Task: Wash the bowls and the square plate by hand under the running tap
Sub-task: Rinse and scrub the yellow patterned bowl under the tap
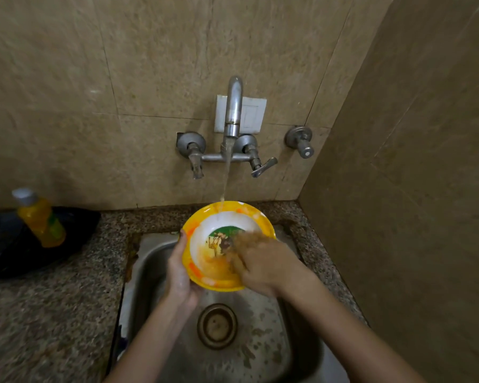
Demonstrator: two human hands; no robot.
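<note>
A yellow-rimmed bowl (pixel 205 239) with a white inside and a green picture at its bottom is held over the steel sink (pixel 155 261), tilted towards me. My left hand (pixel 179 275) grips its left rim from below. My right hand (pixel 260 265) lies inside the bowl on its right side, fingers blurred with motion against the wet inner wall. Water from the wall tap (pixel 233 111) falls as a thin stream onto the bowl's far rim. No other bowl and no square plate are in view.
The sink's drain (pixel 217 326) lies below the bowl. A speckled granite counter (pixel 53 313) surrounds the sink. At the left stand a yellow bottle (pixel 40 219) and a black pan-like object (pixel 0 244). Tiled walls close the back and right.
</note>
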